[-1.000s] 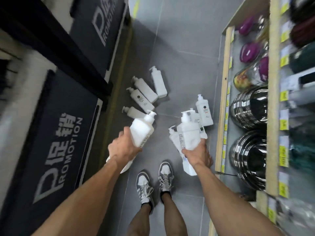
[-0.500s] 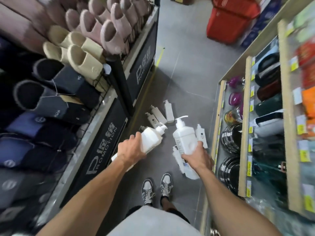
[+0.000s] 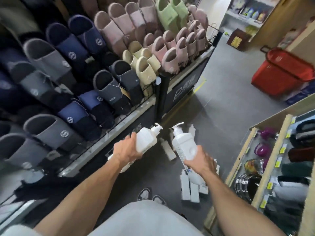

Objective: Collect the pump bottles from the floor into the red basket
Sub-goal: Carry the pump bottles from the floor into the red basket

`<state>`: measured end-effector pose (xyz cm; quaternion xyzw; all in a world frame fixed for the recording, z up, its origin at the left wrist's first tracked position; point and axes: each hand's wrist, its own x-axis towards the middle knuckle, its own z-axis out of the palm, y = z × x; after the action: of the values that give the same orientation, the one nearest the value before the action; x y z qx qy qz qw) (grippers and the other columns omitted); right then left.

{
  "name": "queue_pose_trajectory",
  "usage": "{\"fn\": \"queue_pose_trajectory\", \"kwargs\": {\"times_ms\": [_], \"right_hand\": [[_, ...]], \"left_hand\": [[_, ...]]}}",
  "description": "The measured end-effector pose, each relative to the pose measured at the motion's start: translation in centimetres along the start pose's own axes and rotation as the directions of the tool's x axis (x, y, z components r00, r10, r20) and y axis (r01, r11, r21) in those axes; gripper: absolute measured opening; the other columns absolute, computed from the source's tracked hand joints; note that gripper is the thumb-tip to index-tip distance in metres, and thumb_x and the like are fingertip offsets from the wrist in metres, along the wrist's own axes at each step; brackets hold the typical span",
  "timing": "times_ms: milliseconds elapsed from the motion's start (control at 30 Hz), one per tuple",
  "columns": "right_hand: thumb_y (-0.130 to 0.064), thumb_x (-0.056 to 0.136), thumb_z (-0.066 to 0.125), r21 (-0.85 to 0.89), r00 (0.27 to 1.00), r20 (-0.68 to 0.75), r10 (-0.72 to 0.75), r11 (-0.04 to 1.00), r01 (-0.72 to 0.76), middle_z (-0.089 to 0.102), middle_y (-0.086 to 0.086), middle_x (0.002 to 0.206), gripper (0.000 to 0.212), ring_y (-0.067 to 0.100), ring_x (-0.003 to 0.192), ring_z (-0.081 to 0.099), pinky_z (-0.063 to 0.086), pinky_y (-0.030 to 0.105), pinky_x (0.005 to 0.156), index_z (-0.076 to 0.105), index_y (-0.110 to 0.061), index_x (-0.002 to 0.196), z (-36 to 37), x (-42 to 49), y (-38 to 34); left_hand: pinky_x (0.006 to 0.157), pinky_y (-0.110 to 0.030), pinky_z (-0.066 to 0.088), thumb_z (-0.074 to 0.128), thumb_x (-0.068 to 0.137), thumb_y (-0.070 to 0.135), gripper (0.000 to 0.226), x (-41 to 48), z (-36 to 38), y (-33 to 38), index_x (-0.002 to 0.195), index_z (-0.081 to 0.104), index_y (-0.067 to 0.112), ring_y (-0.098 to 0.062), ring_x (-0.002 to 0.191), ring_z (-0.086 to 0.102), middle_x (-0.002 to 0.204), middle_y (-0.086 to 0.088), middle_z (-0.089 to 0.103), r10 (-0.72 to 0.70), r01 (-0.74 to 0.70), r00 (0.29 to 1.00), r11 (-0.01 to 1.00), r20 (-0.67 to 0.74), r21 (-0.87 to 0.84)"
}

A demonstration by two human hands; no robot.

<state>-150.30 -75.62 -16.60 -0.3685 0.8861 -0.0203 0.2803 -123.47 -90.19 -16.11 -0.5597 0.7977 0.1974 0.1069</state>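
Observation:
My left hand (image 3: 127,149) grips white pump bottles; one (image 3: 147,139) points up and away, and the base of a second (image 3: 123,165) shows below my wrist. My right hand (image 3: 199,163) holds another white pump bottle (image 3: 183,145) with its pump upward, and more bottles (image 3: 190,184) hang blurred beneath that hand. Several white pump bottles (image 3: 167,148) lie on the grey floor just beyond my hands. The red basket (image 3: 279,74) stands on the floor far ahead on the right, well apart from both hands.
A rack of slippers (image 3: 81,65) with a dark promotion panel (image 3: 183,90) lines the left of the aisle. Wooden shelving (image 3: 265,166) with bowls and containers runs along the right. My shoes (image 3: 144,194) are on the floor below. A brown box (image 3: 237,40) sits far down the aisle.
The view has lifted from the floor toward the aisle ahead, bringing the red basket fully into sight. Both hands keep their bottles and have risen slightly.

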Motion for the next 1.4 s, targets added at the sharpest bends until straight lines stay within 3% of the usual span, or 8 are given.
{"fn": "queue_pose_trajectory", "kwargs": {"times_ms": [300, 433, 700, 967, 1067, 1167, 1300, 1400], "right_hand": [[-0.052, 0.068, 0.075, -0.215, 0.909, 0.127, -0.397, 0.884, 0.416, 0.064, 0.005, 0.112, 0.065, 0.034, 0.103, 0.063, 0.041, 0.038, 0.078, 0.041, -0.025, 0.116, -0.5, 0.9, -6.6], [-0.055, 0.068, 0.072, -0.334, 0.816, 0.195, -0.544, 0.746, 0.576, 0.066, 0.004, 0.111, 0.066, 0.033, 0.103, 0.063, 0.041, 0.037, 0.076, 0.042, -0.023, 0.118, 0.8, -0.7, -11.2], [-0.058, 0.066, 0.072, -0.365, 0.579, 0.377, -0.723, 0.459, 0.810, 0.064, -0.001, 0.103, 0.069, 0.030, 0.098, 0.064, 0.042, 0.038, 0.074, 0.039, -0.025, 0.116, 6.8, -9.0, -21.5], [-0.062, 0.067, 0.074, -0.364, 0.319, 0.511, -0.798, 0.135, 0.922, 0.066, 0.000, 0.110, 0.073, 0.029, 0.099, 0.064, 0.042, 0.036, 0.071, 0.041, -0.026, 0.122, 15.2, -22.0, -30.2], [-0.059, 0.068, 0.073, -0.349, 0.226, 0.549, -0.804, 0.025, 0.937, 0.066, 0.002, 0.105, 0.066, 0.030, 0.091, 0.061, 0.043, 0.036, 0.069, 0.039, -0.024, 0.113, 18.5, -27.4, -32.7], [-0.060, 0.070, 0.072, -0.340, 0.146, 0.586, -0.797, -0.078, 0.937, 0.067, 0.000, 0.101, 0.070, 0.027, 0.081, 0.056, 0.047, 0.036, 0.070, 0.039, -0.023, 0.120, 22.1, -32.6, -35.2], [-0.058, 0.065, 0.073, -0.274, 0.035, 0.629, -0.776, -0.179, 0.945, 0.063, -0.006, 0.084, 0.066, 0.023, 0.076, 0.063, 0.055, 0.037, 0.072, 0.042, -0.024, 0.113, 26.2, -39.5, -38.3], [-0.057, 0.065, 0.074, -0.219, -0.040, 0.665, -0.745, -0.246, 0.944, 0.061, -0.006, 0.080, 0.065, 0.020, 0.072, 0.062, 0.052, 0.034, 0.065, 0.039, -0.024, 0.110, 28.9, -44.4, -39.6]], "left_hand": [[0.080, -0.043, 0.053, 0.080, 0.068, 0.056, 0.093, -9.1, 0.4, -4.6, 0.142, 0.032, 0.024, -0.028, 0.105, 0.066, 0.127, -0.001, 0.060, -0.407, 0.385, 0.907, 0.906, -0.108, -0.177], [0.080, -0.044, 0.053, 0.079, 0.067, 0.057, 0.093, -14.7, 1.5, -7.5, 0.140, 0.034, 0.024, -0.031, 0.104, 0.067, 0.125, -0.002, 0.061, -0.566, 0.529, 0.815, 0.813, -0.122, -0.243], [0.071, -0.042, 0.046, 0.080, 0.065, 0.058, 0.079, -27.1, 4.4, -15.1, 0.121, 0.037, 0.021, -0.034, 0.095, 0.067, 0.111, -0.003, 0.062, -0.801, 0.732, 0.590, 0.583, -0.098, -0.351], [0.079, -0.045, 0.051, 0.082, 0.065, 0.056, 0.080, -40.5, 7.9, -22.9, 0.122, 0.036, 0.022, -0.033, 0.099, 0.066, 0.113, -0.004, 0.062, -0.928, 0.811, 0.373, 0.334, -0.015, -0.480], [0.080, -0.043, 0.052, 0.081, 0.063, 0.056, 0.079, -45.5, 9.5, -25.3, 0.120, 0.037, 0.023, -0.032, 0.099, 0.066, 0.112, -0.003, 0.062, -0.958, 0.832, 0.284, 0.234, 0.025, -0.503], [0.078, -0.041, 0.052, 0.080, 0.062, 0.055, 0.075, -50.1, 11.1, -27.7, 0.117, 0.037, 0.025, -0.031, 0.097, 0.067, 0.109, -0.001, 0.062, -0.977, 0.843, 0.203, 0.145, 0.058, -0.518], [0.073, -0.039, 0.048, 0.078, 0.063, 0.051, 0.071, -56.2, 12.6, -30.1, 0.114, 0.037, 0.024, -0.032, 0.093, 0.066, 0.104, -0.001, 0.061, -0.992, 0.841, 0.091, 0.030, 0.087, -0.539], [0.073, -0.039, 0.047, 0.079, 0.064, 0.050, 0.070, -60.4, 14.0, -31.1, 0.113, 0.037, 0.022, -0.033, 0.095, 0.065, 0.105, -0.001, 0.060, -0.990, 0.826, -0.007, -0.084, 0.138, -0.558]]}}
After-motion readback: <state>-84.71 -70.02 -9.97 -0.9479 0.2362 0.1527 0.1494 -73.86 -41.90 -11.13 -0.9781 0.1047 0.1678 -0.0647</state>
